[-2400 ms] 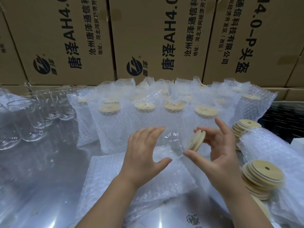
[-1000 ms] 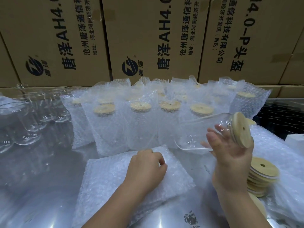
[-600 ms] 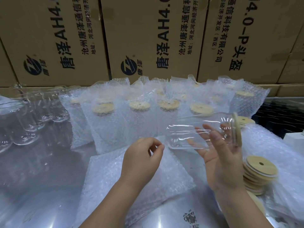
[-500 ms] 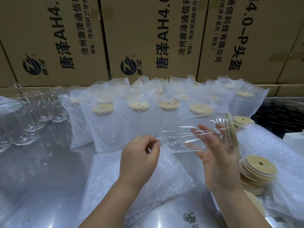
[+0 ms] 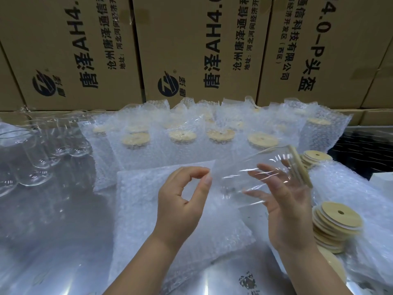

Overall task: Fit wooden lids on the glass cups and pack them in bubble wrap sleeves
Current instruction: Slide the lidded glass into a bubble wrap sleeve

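My right hand [image 5: 287, 207] holds a clear glass cup [image 5: 253, 177] on its side, the fingers wrapped round its body. A round wooden lid [image 5: 301, 166] sits on the cup's mouth, which points right. My left hand [image 5: 180, 201] pinches the edge of a bubble wrap sleeve [image 5: 170, 220] between thumb and forefinger, right by the cup's base. The sleeve lies on top of a flat stack of sleeves in front of me.
Several wrapped, lidded cups [image 5: 180, 137] stand in rows behind the stack. Bare glass cups [image 5: 38, 162] stand at the left. Piles of wooden lids [image 5: 333, 220] lie at the right, another pile [image 5: 314, 156] further back. Cardboard boxes [image 5: 191, 50] form a wall behind.
My right hand has brought the lidded cup down and left until its base is next to my left hand. My left hand has lifted off the stack, pinching a sleeve edge.
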